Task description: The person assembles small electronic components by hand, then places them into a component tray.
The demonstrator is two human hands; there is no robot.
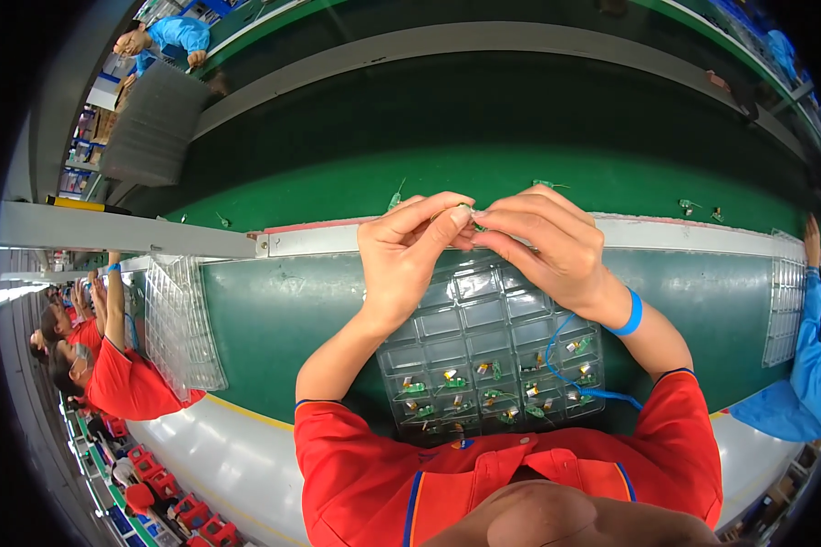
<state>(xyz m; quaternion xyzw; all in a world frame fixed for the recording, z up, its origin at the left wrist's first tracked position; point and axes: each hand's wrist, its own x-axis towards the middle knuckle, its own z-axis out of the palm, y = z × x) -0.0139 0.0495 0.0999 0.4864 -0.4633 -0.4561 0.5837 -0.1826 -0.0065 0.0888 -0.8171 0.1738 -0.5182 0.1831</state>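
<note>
My left hand (401, 251) and my right hand (556, 242) meet above the pale rail at the belt's near edge. Thumbs and fingertips of both pinch a small green circuit board (474, 221), mostly covered by the fingers. Below my hands, a clear plastic tray (480, 314) with many compartments lies on the green bench. Its nearer compartments hold several small green boards (456, 383) with short leads; those farther off, near my wrists, look bare. Around my right wrist sits a blue strap (631, 313), and a coiled blue cord (602, 395) lies across the tray.
Beyond the rail (310, 239) runs a green belt (301, 191) carrying scattered boards (688, 206). Other clear trays stand at left (182, 319) and right (783, 301). A metal beam (128, 228) juts in at left. Co-workers in red (137, 378) and blue (807, 374) flank me.
</note>
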